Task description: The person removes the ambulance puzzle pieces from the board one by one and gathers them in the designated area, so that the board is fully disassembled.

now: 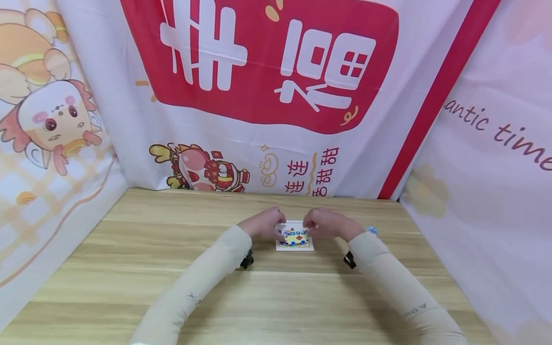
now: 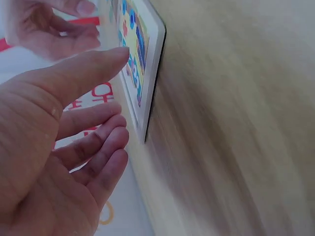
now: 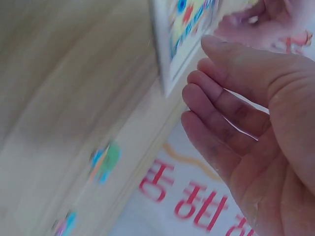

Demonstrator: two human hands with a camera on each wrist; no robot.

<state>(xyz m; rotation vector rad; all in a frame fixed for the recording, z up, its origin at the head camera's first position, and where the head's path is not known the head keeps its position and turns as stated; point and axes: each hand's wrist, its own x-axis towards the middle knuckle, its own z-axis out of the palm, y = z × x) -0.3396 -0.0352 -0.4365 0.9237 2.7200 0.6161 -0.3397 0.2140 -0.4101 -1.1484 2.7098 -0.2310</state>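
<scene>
A small picture board (image 1: 282,248) with a white frame lies flat on the table, showing a yellow ambulance (image 1: 297,235) with a red cross and blue wheels. My left hand (image 1: 266,223) is at its left side. In the left wrist view, the thumb (image 2: 110,61) reaches over the picture while the other fingers bend loosely beside the frame, gripping nothing. On the opposite side is my right hand (image 1: 325,223). Seen from the right wrist, its thumb and relaxed fingers (image 3: 202,98) hover at the frame's corner with nothing between them.
Small colourful flat pieces (image 3: 106,162) lie on the table right of the board, one showing as a blue bit (image 1: 372,230) beyond my right wrist. Printed cloth (image 1: 258,115) hangs behind the wooden table (image 1: 276,302) and along both sides.
</scene>
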